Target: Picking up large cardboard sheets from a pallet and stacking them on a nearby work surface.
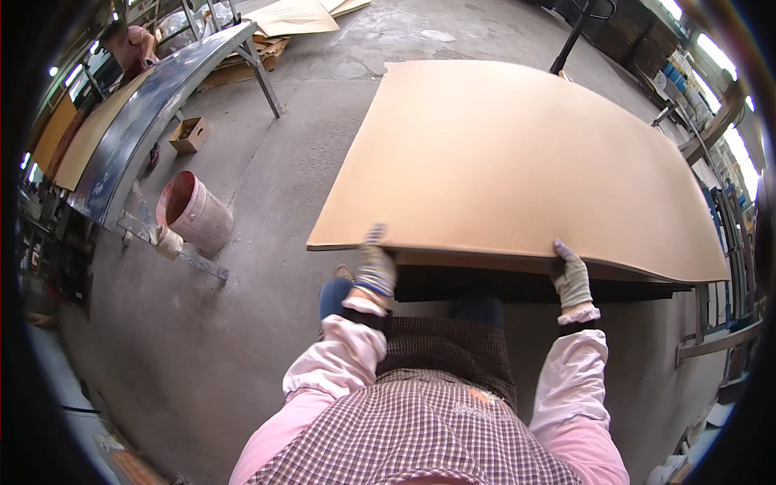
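A large tan cardboard sheet (pixel 517 162) stretches out in front of me, its near edge slightly bowed. My left hand (pixel 375 268), in a grey knit glove and a little blurred, grips that edge toward its left end. Farther right, my right hand (pixel 571 276) is closed on the same edge, thumb on top and fingers hidden underneath. Below the raised edge, another tan layer (pixel 453 261) and a dark stack (pixel 469 284) show. What supports the stack is hidden.
On the left, a long metal table (pixel 153 109) carries tan boards. Beside it stand a stained pink bucket (pixel 198 214) and a small open carton (pixel 189 135). Another person (pixel 129 48) is at its far end. Cardboard pieces (pixel 291 18) lie at the back; metal racks (pixel 719 234) line the right.
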{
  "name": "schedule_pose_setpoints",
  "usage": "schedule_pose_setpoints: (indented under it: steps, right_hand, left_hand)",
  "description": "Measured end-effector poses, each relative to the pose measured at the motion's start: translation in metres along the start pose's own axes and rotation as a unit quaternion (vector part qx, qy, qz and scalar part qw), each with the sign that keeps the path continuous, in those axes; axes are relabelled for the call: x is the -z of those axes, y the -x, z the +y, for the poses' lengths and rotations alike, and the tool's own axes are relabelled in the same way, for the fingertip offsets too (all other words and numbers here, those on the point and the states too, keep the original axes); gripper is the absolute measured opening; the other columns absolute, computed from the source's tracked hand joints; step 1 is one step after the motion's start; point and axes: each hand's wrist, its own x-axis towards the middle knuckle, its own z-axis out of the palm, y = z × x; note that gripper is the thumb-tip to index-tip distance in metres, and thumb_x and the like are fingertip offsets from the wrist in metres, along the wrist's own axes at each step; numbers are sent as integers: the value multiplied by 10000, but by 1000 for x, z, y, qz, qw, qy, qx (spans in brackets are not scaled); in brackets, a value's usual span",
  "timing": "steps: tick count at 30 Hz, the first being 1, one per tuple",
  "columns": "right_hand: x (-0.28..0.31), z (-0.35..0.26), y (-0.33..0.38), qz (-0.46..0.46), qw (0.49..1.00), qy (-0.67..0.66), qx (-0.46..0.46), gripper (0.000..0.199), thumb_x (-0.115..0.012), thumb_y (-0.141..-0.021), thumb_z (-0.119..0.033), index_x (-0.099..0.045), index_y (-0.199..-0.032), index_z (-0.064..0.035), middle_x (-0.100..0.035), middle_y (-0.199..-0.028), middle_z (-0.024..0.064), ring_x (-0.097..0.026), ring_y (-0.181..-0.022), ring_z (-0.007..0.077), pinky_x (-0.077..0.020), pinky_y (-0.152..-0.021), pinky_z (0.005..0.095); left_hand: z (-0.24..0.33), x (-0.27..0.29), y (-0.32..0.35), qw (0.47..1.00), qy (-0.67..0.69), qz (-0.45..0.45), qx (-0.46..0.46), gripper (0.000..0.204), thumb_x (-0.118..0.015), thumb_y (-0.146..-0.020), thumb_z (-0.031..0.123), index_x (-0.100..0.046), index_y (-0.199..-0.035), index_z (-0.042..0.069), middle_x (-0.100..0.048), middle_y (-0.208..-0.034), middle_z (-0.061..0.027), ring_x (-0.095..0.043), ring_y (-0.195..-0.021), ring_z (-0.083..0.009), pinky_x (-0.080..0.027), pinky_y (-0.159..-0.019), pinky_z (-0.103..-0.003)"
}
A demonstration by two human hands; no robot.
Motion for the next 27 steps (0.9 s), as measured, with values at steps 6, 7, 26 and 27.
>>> schedule_pose_setpoints:
  steps: [6, 7, 26, 27]
  right_hand:
    - [91, 41, -63, 159, 986, 28, -34, 175, -689, -638, -106, -551, -746, -91, -541, -686, 11, -488, -612, 131, -428, -571, 230]
    - [123, 57, -86, 224, 971, 82, 1, 265, -705, -623, -140, -549, -825, -68, -552, -765, 39, -500, -673, 163, -434, -616, 251]
    - [143, 75, -145, 362, 913, 158, -102, 511, -670, -672, -222, -444, -1086, -25, -393, -1178, 145, -373, -1053, 292, -432, -785, 438]
    - [132, 74, -134, 350, 913, 182, -107, 485, -642, -695, -206, -439, -1098, -27, -393, -1181, 142, -368, -1062, 285, -391, -821, 462]
  left_hand:
    - [32, 35, -27, 988, -10, 146, 46, 493, -669, -634, 221, -468, -1060, 74, -537, -979, -91, -505, -856, -253, -385, -777, -413]
    - [28, 37, -35, 978, -38, 195, 67, 492, -681, -620, 189, -476, -1051, 68, -543, -967, -94, -515, -824, -250, -394, -757, -410]
    - [-10, 66, -72, 789, -588, 178, 6, 327, -634, -682, 285, -579, -888, 37, -608, -821, -95, -567, -747, -211, -428, -686, -307]
    - [-6, 65, -71, 779, -600, 181, 15, 333, -632, -682, 291, -578, -891, 37, -607, -825, -99, -568, -752, -219, -427, -692, -309]
